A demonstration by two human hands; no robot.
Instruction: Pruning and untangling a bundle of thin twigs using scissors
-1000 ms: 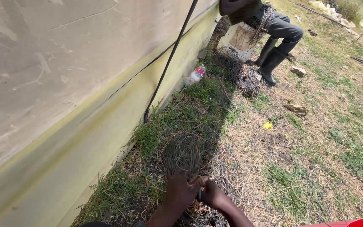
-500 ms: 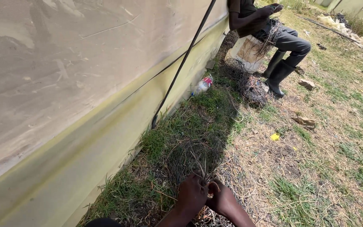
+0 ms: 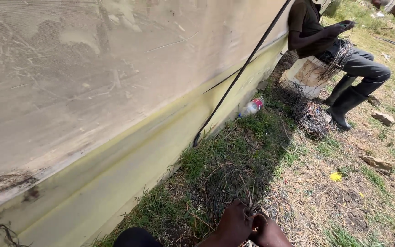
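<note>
At the bottom edge of the head view, my left hand (image 3: 235, 224) and my right hand (image 3: 266, 231) are pressed together, both closed around a bunch of thin dark wires (image 3: 251, 201) that stick up between them. A loose tangle of the same wire (image 3: 234, 176) lies on the grass just beyond my hands, beside the base of a large pale sheet wall (image 3: 115, 91).
Another person (image 3: 334, 45) sits on a white bucket (image 3: 307, 75) at the far end, with a pile of tangled wire (image 3: 309, 119) at their boots. A dark pole (image 3: 238, 75) leans on the wall. A plastic bottle (image 3: 251, 107), stones (image 3: 376, 163) and a yellow scrap (image 3: 335, 176) lie about.
My view has swung left and slightly down, so the seated person has slid toward the top right. My hands stay clasped on the wire bunch at the bottom edge.
</note>
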